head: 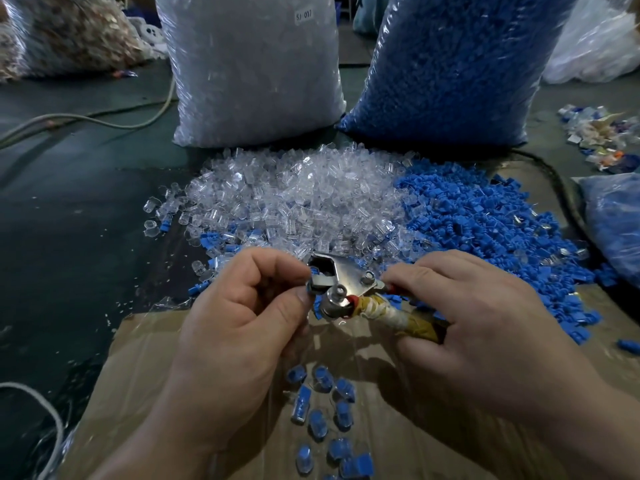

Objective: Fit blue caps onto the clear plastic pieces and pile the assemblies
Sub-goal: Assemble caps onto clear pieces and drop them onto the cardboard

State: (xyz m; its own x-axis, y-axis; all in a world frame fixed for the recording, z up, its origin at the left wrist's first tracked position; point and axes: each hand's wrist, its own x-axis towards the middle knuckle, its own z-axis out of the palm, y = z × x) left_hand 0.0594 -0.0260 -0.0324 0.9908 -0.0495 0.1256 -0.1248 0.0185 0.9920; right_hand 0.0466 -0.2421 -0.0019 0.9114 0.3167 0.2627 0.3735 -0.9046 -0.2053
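Blue cap sat in the head of the crimping tool, pinched by my left hand; my right hand gripped the handle, which ran off rightward.

2 hands, 1 metal tool, 2 loose heaps, 1 cardboard sheet

Dark green surface, flattened cardboard sheet lying on it at the near edge. Heap of clear pieces mid-surface, touching a heap of blue caps on its right; both spill onto the cardboard. Loose scatter of capped assemblies on the cardboard, near side. Behind the heaps stand a bag of clear parts and a bag of blue parts, side by side. Cable runs across far left. Mixed scrap pile far right.
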